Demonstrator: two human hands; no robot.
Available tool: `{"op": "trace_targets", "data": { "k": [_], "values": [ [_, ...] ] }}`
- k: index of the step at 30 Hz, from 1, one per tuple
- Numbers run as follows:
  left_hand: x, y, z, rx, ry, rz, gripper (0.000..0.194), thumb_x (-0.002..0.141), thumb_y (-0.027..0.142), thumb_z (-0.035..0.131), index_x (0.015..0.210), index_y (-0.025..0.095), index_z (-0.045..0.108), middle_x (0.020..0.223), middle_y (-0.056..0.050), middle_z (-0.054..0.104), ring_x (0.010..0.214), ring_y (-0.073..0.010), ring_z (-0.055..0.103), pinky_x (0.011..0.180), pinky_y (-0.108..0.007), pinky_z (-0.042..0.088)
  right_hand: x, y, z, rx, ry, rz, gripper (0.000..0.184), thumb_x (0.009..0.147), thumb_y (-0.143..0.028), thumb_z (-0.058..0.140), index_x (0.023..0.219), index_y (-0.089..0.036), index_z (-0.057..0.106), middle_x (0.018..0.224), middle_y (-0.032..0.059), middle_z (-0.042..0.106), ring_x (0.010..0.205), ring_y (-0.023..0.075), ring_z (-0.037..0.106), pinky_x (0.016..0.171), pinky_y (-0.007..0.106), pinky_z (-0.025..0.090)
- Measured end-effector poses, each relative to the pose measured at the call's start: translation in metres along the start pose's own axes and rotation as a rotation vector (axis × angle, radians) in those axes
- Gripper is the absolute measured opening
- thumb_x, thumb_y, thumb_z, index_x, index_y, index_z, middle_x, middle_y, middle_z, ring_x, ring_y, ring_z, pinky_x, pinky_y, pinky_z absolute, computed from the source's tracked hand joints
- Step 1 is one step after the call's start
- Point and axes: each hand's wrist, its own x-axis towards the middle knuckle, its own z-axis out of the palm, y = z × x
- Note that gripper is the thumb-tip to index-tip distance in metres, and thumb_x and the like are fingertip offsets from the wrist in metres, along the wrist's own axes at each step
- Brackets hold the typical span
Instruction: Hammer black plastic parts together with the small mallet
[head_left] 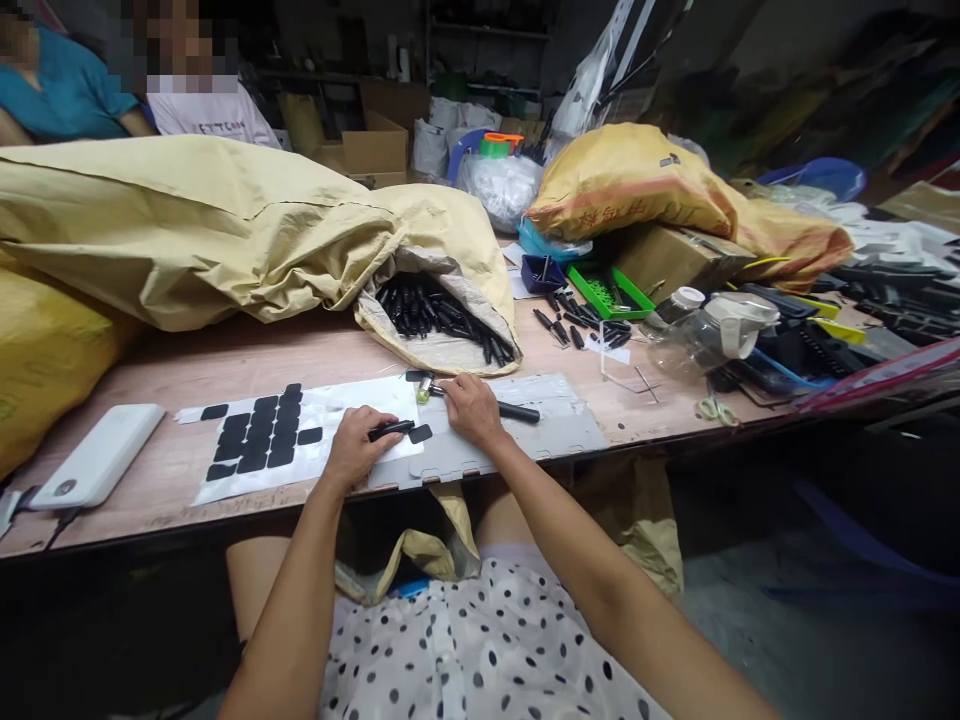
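Observation:
My right hand (472, 408) is closed around a small hammer (519, 412) with a black handle. Its head, with a clear yellow-green face, pokes out to the left of my fingers, just above the grey board (555, 420). Pinched in my left hand (355, 446) is a slim black pen-shaped piece (391, 430), lying low over the white sheet (330, 400). A black rounded square (421, 433) lies at that piece's right tip. More black rounded squares (259, 432) sit in rows on the sheet, left of my left hand.
An open beige sack (450, 220) spills black pieces (427, 310) behind my hands. To the left lies a white power bank (101, 455). A green tray (611, 290), a clear jug (690, 340) and scissors (718, 411) are on the right. Two people sit across the table.

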Motion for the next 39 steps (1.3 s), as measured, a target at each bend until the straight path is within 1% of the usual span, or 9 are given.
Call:
{"op": "trace_targets", "data": {
  "k": [4,9,13,18,21,26,32,36,39],
  "values": [
    [0.002,0.002,0.0,-0.01,-0.004,-0.002,0.017,0.079,0.039,0.072,0.088,0.026,0.075,0.089,-0.004,0.073,0.092,-0.026,0.06,0.088,-0.04,0.052,-0.005,-0.001,-0.004,0.043,0.021,-0.028,0.038,0.097,-0.013,0.049,0.125,-0.025,0.072,0.1,0.0083,0.067,0.098,0.0234,0.057,0.084,0.032,0.045],
    [0.002,-0.001,0.002,-0.018,0.004,0.007,0.014,0.079,0.037,0.073,0.086,0.025,0.076,0.088,-0.004,0.072,0.092,-0.0253,0.061,0.088,-0.039,0.051,-0.021,-0.02,-0.015,0.207,0.115,-0.088,0.04,0.099,-0.015,0.047,0.131,-0.027,0.069,0.103,0.0058,0.068,0.101,0.0201,0.061,0.09,0.028,0.049],
    [0.003,-0.004,0.004,-0.038,0.008,0.01,0.014,0.08,0.037,0.074,0.088,0.025,0.077,0.087,-0.003,0.071,0.091,-0.0247,0.06,0.088,-0.038,0.051,-0.03,-0.036,-0.02,0.3,0.085,-0.162,0.038,0.101,-0.018,0.047,0.132,-0.028,0.069,0.101,0.0043,0.068,0.099,0.0185,0.062,0.09,0.027,0.051],
    [0.004,-0.004,0.005,-0.037,0.005,0.009,0.009,0.081,0.034,0.074,0.083,0.026,0.076,0.081,-0.003,0.067,0.089,-0.0241,0.059,0.088,-0.038,0.05,-0.034,-0.045,-0.017,0.236,0.001,-0.209,0.04,0.098,-0.015,0.051,0.131,-0.029,0.07,0.098,0.0042,0.068,0.095,0.0185,0.062,0.085,0.026,0.051],
    [0.004,-0.005,0.006,-0.034,0.008,0.007,0.008,0.081,0.032,0.072,0.084,0.027,0.078,0.081,-0.002,0.067,0.089,-0.0237,0.059,0.089,-0.037,0.05,-0.034,-0.044,-0.018,0.19,-0.044,-0.208,0.039,0.098,-0.014,0.053,0.129,-0.03,0.071,0.097,0.004,0.068,0.094,0.0184,0.062,0.081,0.025,0.051],
    [0.004,-0.008,0.007,-0.039,0.024,0.015,0.013,0.08,0.033,0.074,0.09,0.026,0.079,0.085,-0.002,0.069,0.091,-0.0235,0.06,0.089,-0.037,0.051,-0.035,-0.036,-0.02,0.255,0.055,-0.169,0.038,0.099,-0.016,0.052,0.13,-0.029,0.07,0.097,0.0039,0.068,0.095,0.0177,0.063,0.085,0.025,0.052],
    [0.004,-0.009,0.009,-0.023,0.032,-0.001,0.012,0.08,0.031,0.074,0.089,0.026,0.08,0.085,-0.002,0.07,0.093,-0.0241,0.06,0.09,-0.038,0.051,-0.037,-0.028,-0.015,0.254,0.031,-0.163,0.037,0.097,-0.015,0.056,0.126,-0.03,0.073,0.096,0.0038,0.068,0.095,0.0185,0.064,0.082,0.024,0.052],
    [0.004,-0.008,0.009,0.01,0.033,-0.009,0.011,0.078,0.029,0.074,0.088,0.026,0.079,0.086,-0.003,0.071,0.093,-0.0248,0.06,0.089,-0.038,0.051,-0.021,-0.02,-0.014,0.203,0.082,-0.103,0.041,0.098,-0.016,0.052,0.131,-0.031,0.07,0.103,0.0051,0.069,0.101,0.0203,0.063,0.086,0.027,0.052],
    [0.004,-0.007,0.009,0.035,0.028,-0.003,0.012,0.078,0.03,0.074,0.089,0.025,0.078,0.088,-0.003,0.071,0.092,-0.0249,0.06,0.089,-0.039,0.051,-0.006,-0.013,-0.012,0.117,0.051,-0.076,0.039,0.098,-0.015,0.05,0.128,-0.028,0.073,0.102,0.0072,0.07,0.101,0.0225,0.062,0.087,0.03,0.051]
  ]
}}
